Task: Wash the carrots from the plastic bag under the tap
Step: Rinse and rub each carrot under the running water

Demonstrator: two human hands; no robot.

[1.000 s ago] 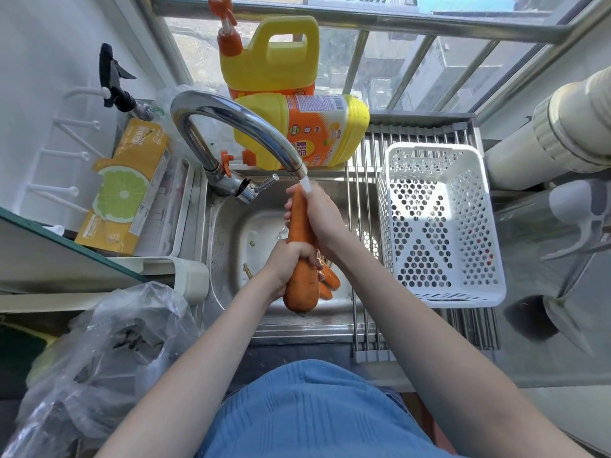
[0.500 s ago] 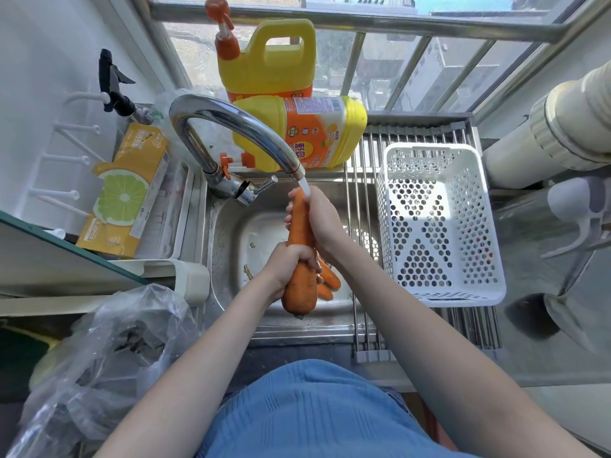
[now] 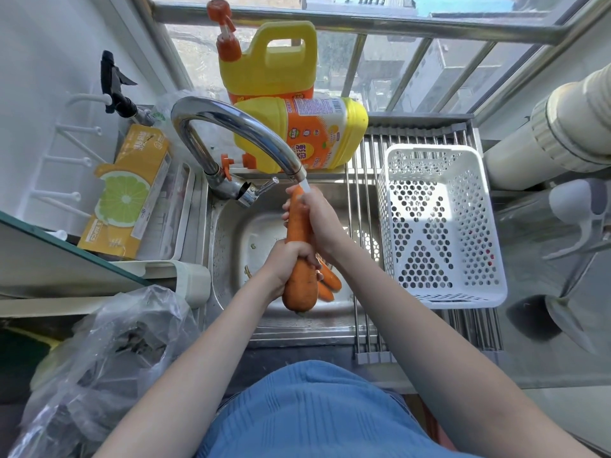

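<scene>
A large orange carrot (image 3: pixel 299 285) is held lengthwise over the steel sink (image 3: pixel 231 239), its thin end right under the spout of the curved chrome tap (image 3: pixel 231 122). My left hand (image 3: pixel 287 259) grips the carrot around its middle. My right hand (image 3: pixel 317 219) wraps the upper part near the spout. Two smaller carrots (image 3: pixel 329 280) lie in the sink below, partly hidden by the held one. The crumpled clear plastic bag (image 3: pixel 109 352) sits on the counter at lower left.
A white perforated basket (image 3: pixel 439 226) stands on a roll-up metal rack (image 3: pixel 367 332) across the sink's right side. Two yellow detergent bottles (image 3: pixel 297 137) stand behind the tap by the window. A yellow box with a lime picture (image 3: pixel 125 193) lies left of the sink.
The carrot and both hands have stayed under the spout with only a slight shift; my right hand has slid a little along the carrot's upper part.
</scene>
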